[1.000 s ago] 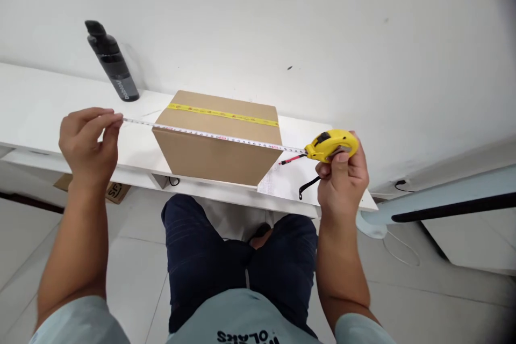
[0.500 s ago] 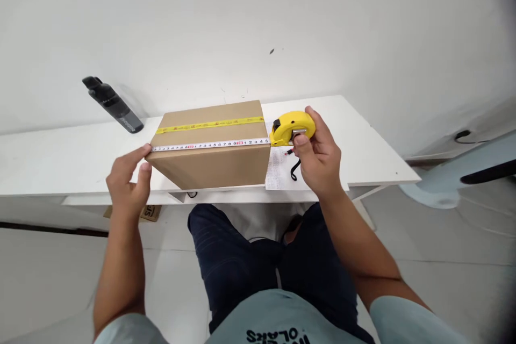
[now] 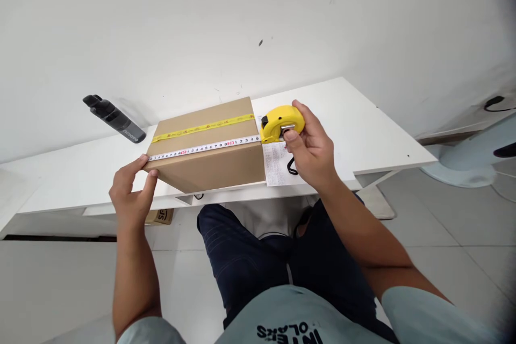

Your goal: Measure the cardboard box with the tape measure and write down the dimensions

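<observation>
Pins the free end of the white steel blade [image 3: 205, 147] to the upper left corner of the brown cardboard box [image 3: 213, 169] with the left hand [image 3: 131, 193], forefinger on top and thumb pressed to the front face; clasps the yellow plastic tape-measure case [image 3: 280, 121] in the right hand [image 3: 310, 145], fingers wrapped over it, thumb on its near side, just past the box's right edge; stretches the blade along the top front edge, roughly parallel to the strip of yellow packing tape [image 3: 201, 128]; rests the box on the white table [image 3: 363, 129], close to its front edge, with a printed paper sheet [image 3: 276, 169] just beside it on the right and the case's black wrist strap [image 3: 291, 166] hanging over that sheet; leaves a dark grey bottle [image 3: 115, 118] well apart at the back left.

Risks, by the look of it, a snap-back; with a slackened left pinch, would likely send the sprung blade whipping toward the case; risks too a skewed scale from a case held off the edge line; may nudge the box toward the table's front edge by pressing at the corner.
</observation>
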The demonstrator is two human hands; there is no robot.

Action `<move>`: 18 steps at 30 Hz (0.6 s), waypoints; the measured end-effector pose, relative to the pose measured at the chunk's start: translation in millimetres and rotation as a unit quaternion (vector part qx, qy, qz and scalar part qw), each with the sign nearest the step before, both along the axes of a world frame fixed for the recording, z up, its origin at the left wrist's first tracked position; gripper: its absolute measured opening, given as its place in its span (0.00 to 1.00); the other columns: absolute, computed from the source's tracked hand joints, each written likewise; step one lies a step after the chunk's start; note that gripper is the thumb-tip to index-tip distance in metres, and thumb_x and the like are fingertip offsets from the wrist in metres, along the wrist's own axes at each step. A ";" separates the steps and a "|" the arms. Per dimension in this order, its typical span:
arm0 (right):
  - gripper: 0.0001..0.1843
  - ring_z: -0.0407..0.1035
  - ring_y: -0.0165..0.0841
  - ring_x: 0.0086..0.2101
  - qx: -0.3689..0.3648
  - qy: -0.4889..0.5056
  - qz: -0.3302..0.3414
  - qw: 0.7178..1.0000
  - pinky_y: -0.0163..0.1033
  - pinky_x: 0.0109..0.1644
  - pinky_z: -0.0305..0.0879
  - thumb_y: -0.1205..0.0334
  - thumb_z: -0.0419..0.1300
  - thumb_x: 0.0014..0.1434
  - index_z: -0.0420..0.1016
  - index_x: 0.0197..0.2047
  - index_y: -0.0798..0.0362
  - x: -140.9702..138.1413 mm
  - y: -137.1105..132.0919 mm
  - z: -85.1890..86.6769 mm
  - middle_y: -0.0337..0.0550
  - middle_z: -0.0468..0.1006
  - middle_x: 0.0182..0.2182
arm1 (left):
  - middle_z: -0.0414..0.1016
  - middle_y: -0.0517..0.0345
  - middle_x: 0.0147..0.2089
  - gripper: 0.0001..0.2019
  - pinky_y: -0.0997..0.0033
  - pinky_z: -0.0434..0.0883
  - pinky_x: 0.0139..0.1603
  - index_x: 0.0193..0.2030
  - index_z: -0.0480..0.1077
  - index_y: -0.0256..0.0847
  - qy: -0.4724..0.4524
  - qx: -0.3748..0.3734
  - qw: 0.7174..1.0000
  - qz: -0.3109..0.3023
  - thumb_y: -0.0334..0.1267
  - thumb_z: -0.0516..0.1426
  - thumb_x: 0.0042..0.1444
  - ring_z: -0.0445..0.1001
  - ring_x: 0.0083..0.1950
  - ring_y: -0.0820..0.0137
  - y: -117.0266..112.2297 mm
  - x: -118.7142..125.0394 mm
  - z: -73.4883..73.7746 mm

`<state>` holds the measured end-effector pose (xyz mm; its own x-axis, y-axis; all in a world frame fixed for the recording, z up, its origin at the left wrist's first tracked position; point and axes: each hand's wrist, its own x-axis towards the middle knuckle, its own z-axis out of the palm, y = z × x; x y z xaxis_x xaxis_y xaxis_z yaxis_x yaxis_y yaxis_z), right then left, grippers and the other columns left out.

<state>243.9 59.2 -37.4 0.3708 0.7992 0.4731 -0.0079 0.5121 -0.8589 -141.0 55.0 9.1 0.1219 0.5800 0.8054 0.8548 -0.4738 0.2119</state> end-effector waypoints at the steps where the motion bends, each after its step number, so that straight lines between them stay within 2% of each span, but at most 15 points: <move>1: 0.35 0.77 0.48 0.54 -0.002 0.002 -0.001 1.000 0.54 0.49 0.81 0.39 0.71 0.57 0.77 0.64 0.42 0.7 0.1 0.0 0.48 0.81 0.54 | 0.83 0.49 0.58 0.17 0.48 0.75 0.65 0.58 0.78 0.45 -0.001 0.000 1.000 0.002 0.42 0.65 0.64 0.81 0.61 0.57 -0.1 -0.4 -0.8; 7: 0.33 0.77 0.44 0.49 -0.002 0.024 0.007 1.000 0.51 0.48 0.81 0.45 0.72 0.57 0.77 0.64 0.44 2.1 -1.3 2.5 0.48 0.81 0.54 | 0.82 0.50 0.59 0.17 0.50 0.74 0.65 0.59 0.78 0.47 0.011 0.011 1.000 -0.001 0.40 0.65 0.64 0.80 0.61 0.57 1.5 -3.3 -5.0; 11: 0.30 0.77 0.44 0.50 -0.015 0.037 0.009 0.999 0.50 0.47 0.81 0.50 0.72 0.58 0.77 0.63 0.44 1.4 -3.0 4.0 0.47 0.81 0.52 | 0.82 0.51 0.59 0.17 0.51 0.74 0.64 0.59 0.77 0.47 0.005 0.013 1.000 0.003 0.41 0.65 0.64 0.80 0.61 0.57 1.4 -3.8 -7.4; 15: 0.31 0.76 0.47 0.54 -0.007 0.017 0.009 1.000 0.51 0.47 0.81 0.47 0.71 0.60 0.76 0.65 0.42 2.3 -2.8 0.9 0.47 0.80 0.51 | 0.82 0.50 0.59 0.16 0.49 0.73 0.62 0.59 0.77 0.48 0.024 0.020 0.999 0.019 0.43 0.64 0.65 0.79 0.60 0.56 4.5 -6.2 -10.6; 18: 0.32 0.77 0.46 0.52 0.002 -0.002 0.008 1.000 0.50 0.47 0.81 0.43 0.70 0.60 0.75 0.66 0.42 3.3 -0.2 -0.2 0.47 0.80 0.51 | 0.83 0.49 0.55 0.12 0.46 0.70 0.63 0.53 0.78 0.48 0.038 0.042 0.998 0.026 0.45 0.64 0.65 0.80 0.55 0.55 8.9 -11.0 -10.6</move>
